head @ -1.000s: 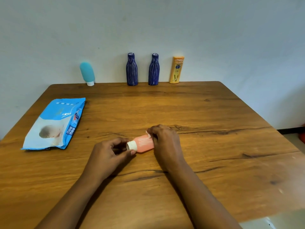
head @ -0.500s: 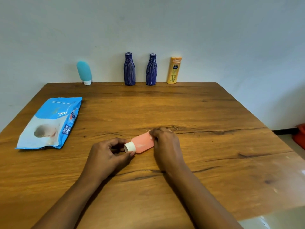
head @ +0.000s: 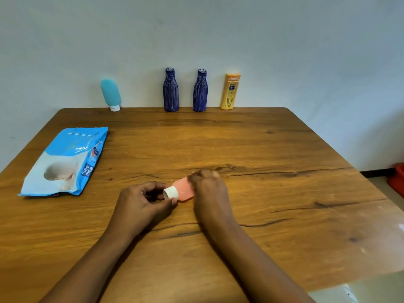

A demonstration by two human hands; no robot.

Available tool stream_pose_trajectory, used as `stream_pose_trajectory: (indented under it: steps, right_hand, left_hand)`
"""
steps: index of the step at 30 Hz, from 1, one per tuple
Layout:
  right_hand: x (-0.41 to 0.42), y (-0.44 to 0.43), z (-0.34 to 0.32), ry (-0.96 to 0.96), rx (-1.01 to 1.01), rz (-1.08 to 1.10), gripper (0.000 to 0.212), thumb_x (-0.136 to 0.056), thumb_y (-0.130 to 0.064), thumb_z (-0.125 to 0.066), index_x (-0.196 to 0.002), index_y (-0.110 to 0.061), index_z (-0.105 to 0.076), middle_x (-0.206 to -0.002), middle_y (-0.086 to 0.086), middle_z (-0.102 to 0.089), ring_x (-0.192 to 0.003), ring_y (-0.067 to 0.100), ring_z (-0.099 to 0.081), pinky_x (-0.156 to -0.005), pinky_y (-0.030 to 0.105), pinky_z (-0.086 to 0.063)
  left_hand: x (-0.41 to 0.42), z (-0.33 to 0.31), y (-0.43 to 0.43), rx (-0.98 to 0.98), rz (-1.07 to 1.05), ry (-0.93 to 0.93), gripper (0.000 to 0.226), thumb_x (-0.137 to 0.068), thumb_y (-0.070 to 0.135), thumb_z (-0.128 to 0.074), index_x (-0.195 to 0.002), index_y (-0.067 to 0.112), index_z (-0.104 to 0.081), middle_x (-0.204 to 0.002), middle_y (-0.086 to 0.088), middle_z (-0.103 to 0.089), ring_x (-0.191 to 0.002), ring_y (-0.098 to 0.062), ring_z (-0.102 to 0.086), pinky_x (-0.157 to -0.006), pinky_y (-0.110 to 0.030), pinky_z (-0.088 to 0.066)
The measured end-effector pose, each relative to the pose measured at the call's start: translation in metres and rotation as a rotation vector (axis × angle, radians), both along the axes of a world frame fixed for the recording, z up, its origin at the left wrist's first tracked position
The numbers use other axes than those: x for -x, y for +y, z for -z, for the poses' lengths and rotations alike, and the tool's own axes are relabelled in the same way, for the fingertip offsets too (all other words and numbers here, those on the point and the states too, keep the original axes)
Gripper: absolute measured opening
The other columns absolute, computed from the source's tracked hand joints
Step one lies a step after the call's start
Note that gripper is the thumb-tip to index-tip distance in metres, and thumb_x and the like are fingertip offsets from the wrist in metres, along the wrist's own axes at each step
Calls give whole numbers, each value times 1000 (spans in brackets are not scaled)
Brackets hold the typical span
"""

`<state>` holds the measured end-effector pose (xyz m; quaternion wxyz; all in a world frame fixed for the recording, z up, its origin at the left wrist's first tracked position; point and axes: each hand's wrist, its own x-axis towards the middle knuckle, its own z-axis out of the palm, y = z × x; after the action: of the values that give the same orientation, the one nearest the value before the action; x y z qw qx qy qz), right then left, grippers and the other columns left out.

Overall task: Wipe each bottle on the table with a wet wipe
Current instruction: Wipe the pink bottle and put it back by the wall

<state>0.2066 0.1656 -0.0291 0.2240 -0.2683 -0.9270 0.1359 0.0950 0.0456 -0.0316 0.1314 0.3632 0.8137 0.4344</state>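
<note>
The pink bottle [head: 183,190] lies on its side mid-table [head: 262,149]; the left hand [head: 140,202] pinches its white cap [head: 171,192] between thumb and fingers; the right hand [head: 209,189], blurred, curls over the body, gripping it; any wipe beneath I cannot make out; a wipes pack [head: 65,162] lies well left; a teal bottle [head: 110,92], two blue bottles [head: 170,90] and a yellow bottle [head: 230,91] stand at the far edge.
</note>
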Motion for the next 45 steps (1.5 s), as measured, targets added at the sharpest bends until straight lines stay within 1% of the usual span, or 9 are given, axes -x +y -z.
stream_pose_trajectory:
  steps: [4, 11, 15, 22, 27, 33, 36, 40, 45]
  right_hand:
    - [-14, -28, 0, -37, -58, -189, 34, -87, -10, -59, -121, -9, -59, -118, 7, -59, -100, 21, -52, -75, 31, -52]
    - [-15, 4, 0, 27, 34, 18, 35, -91, -3, -51, -124, -13, -58, -118, 6, -59, -105, 19, -52, -86, 26, -43]
    - [-11, -39, 3, 18, -17, -247, 30, -84, -7, -62, -113, -10, -64, -104, 6, -62, -89, 20, -54, -67, 28, -49]
    - [-13, 20, 5, 20, 44, 55, 32, -90, -3, -51, -118, -12, -63, -113, 6, -63, -102, 20, -53, -86, 29, -44]
    - [3, -29, -5, -4, -17, -254, 30, -87, -7, -55, -116, -10, -61, -114, 7, -58, -104, 20, -47, -80, 32, -47]
    - [-2, 27, -1, -108, 25, 58, 32, -90, -6, -49, -118, -15, -60, -115, 5, -60, -105, 20, -51, -85, 30, -44]
    - [-3, 2, -6, -121, 25, -21, 36, -94, -9, -45, -130, -13, -50, -129, 6, -53, -114, 19, -46, -93, 28, -39]
    - [-17, -31, -11, -127, 22, -219, 51, -97, -10, -40, -146, -11, -24, -153, 8, -24, -138, 18, -27, -108, 27, -27]
    - [-21, 6, -3, -82, -46, -238, 39, -89, -15, -59, -127, -21, -57, -130, 0, -58, -118, 17, -54, -92, 32, -46]
  left_hand:
    - [-1, -2, 0, -6, -13, -25, 36, -65, 22, -84, -97, 27, -70, -81, 15, -68, -79, 1, -63, -66, -14, -46]
    - [-2, -2, 0, -8, -15, -26, 36, -66, 23, -84, -99, 27, -70, -86, 12, -68, -82, -1, -62, -65, -11, -44]
    - [2, -1, 0, -34, 10, -31, 30, -68, 14, -81, -90, 31, -71, -80, 3, -73, -77, 0, -65, -65, -8, -48]
    - [-3, -4, 1, -2, -8, -22, 39, -67, 21, -83, -104, 22, -70, -88, 13, -66, -83, 1, -59, -65, -9, -40]
    - [-3, -2, -1, -12, 10, -19, 33, -66, 15, -83, -95, 25, -71, -79, 9, -70, -78, 1, -65, -64, -10, -49]
    - [-6, -5, -1, -17, 2, -11, 37, -63, 19, -85, -92, 31, -66, -84, 13, -64, -80, -2, -61, -65, -14, -47]
    - [-5, -5, 0, -16, 10, -28, 36, -63, 18, -85, -93, 29, -68, -82, 11, -65, -78, -3, -62, -66, -16, -48]
    - [-5, -4, 0, -26, 10, -72, 36, -63, 12, -85, -92, 26, -70, -79, 5, -67, -73, -5, -66, -66, -21, -55]
    - [-6, -4, -2, -37, 34, -28, 39, -63, 15, -85, -98, 24, -70, -86, 9, -67, -79, -3, -64, -63, -9, -50]
